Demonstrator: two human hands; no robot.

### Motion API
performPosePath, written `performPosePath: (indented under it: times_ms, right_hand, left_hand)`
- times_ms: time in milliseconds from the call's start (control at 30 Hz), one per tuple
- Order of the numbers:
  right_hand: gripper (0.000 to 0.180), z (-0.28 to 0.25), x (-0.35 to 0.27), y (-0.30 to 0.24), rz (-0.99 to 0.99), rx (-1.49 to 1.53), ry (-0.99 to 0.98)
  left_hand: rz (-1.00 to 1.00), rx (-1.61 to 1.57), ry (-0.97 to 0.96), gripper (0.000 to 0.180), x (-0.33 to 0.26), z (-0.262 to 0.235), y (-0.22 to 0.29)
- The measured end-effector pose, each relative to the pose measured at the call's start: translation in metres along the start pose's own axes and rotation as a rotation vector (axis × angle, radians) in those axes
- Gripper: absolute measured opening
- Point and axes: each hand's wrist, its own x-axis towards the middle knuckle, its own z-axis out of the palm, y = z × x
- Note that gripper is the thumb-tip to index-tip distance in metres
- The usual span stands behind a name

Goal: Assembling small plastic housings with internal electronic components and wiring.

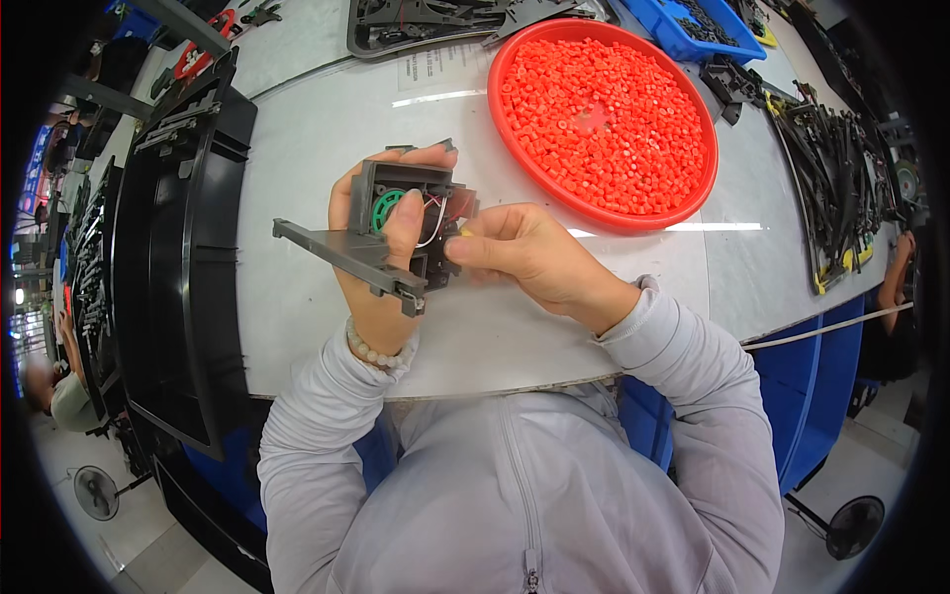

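The dark grey housing is clamped in the left hand over the worktop. At its 3 o'clock edge, the right hand pinches, contents unclear. Red basin at 2 o'clock, black crate at 9.

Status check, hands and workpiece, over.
Left hand gripping open dark-grey plastic housing. Right hand at its right side, small yellowish piece apparently pinched. Round red plastic basin beyond, clear of both hands.
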Motion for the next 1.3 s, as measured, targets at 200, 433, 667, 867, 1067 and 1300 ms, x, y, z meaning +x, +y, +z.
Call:
performPosePath:
  times_ms: [200,433,667,867,1067,1300]
  right_hand:
    - [0.027,0.000,0.003,0.004,-0.035,-0.025,0.039]
    - [0.026,0.008,0.002,0.011,-0.105,0.009,0.069]
    - [0.027,0.002,0.000,0.010,-0.079,0.060,0.006]
    - [0.026,0.005,0.000,0.011,-0.041,0.160,0.056]
    - [0.024,0.010,0.000,0.012,-0.168,0.064,0.114]
    - [0.023,0.012,0.002,0.013,-0.176,0.060,0.110]
  left_hand:
    - [-0.043,-0.038,0.002,0.033,-0.001,0.003,0.001]
    - [-0.056,-0.095,0.086,0.032,-0.003,0.007,0.003]
    - [0.020,-0.003,0.051,0.031,-0.002,0.004,-0.003]
    - [-0.033,-0.015,0.074,0.030,0.001,0.002,-0.006]
    - [0.021,0.042,0.076,0.028,0.000,0.002,-0.009]
    - [0.010,-0.010,0.104,0.028,-0.002,0.010,-0.004]
